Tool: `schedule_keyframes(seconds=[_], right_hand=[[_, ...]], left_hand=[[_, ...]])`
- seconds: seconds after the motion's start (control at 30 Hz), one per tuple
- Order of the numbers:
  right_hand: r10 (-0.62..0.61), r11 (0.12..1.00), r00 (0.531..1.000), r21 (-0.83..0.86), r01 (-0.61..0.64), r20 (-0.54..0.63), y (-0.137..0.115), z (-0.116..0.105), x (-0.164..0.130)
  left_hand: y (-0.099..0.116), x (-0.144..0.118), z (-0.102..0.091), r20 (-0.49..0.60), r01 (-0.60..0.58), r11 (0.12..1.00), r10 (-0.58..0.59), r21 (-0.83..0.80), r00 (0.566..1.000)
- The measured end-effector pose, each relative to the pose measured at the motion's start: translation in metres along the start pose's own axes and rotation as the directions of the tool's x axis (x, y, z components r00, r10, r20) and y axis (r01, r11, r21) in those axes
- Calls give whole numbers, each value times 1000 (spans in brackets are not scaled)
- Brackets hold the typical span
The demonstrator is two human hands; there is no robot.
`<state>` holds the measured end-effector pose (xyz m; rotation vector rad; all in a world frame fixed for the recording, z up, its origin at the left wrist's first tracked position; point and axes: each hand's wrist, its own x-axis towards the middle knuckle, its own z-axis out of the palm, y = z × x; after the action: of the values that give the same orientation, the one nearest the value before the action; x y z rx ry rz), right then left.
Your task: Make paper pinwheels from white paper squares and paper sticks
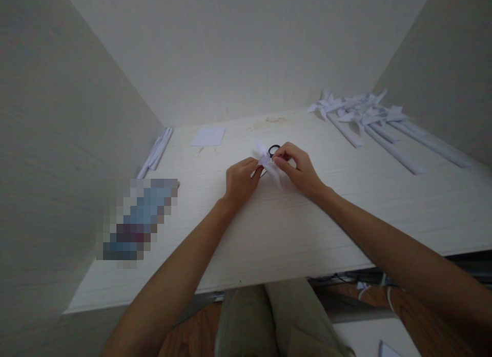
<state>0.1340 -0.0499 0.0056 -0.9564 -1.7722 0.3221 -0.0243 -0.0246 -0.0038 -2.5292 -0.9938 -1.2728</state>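
Observation:
Over the middle of the table, a white paper pinwheel (273, 175) is held between my two hands, its folded blades standing up and down. My left hand (242, 179) pinches it from the left side, fingers closed. From the right, my right hand (298, 166) is closed in a pinch at the pinwheel's centre; any small part between those fingertips is too small to make out. Just behind the paper lies a pair of scissors (274, 148), with a black ring handle showing and the rest mostly hidden by the hands and paper.
Several finished-looking paper pinwheels (359, 108) on rolled paper sticks (395, 149) lie at the back right. A white paper square (208, 136) is at the back left, near rolled paper tubes (157, 149) by the wall. A pixelated item (142, 218) lies at left.

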Motion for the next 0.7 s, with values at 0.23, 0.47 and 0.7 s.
schedule_keyframes(seconds=[0.23, 0.47, 0.7], right_hand=[[-18, 999, 1000, -39, 19, 19, -4, 2, 0], [-56, 988, 998, -146, 58, 19, -6, 2, -1], [-86, 979, 996, -182, 87, 10, -8, 2, -1]], left_hand=[[3, 0, -3, -3, -27, 999, 27, -19, 1000], [5, 1, -5, -14, -47, 996, 46, -73, 999], [4, 1, -6, -9, -61, 995, 60, -84, 998]])
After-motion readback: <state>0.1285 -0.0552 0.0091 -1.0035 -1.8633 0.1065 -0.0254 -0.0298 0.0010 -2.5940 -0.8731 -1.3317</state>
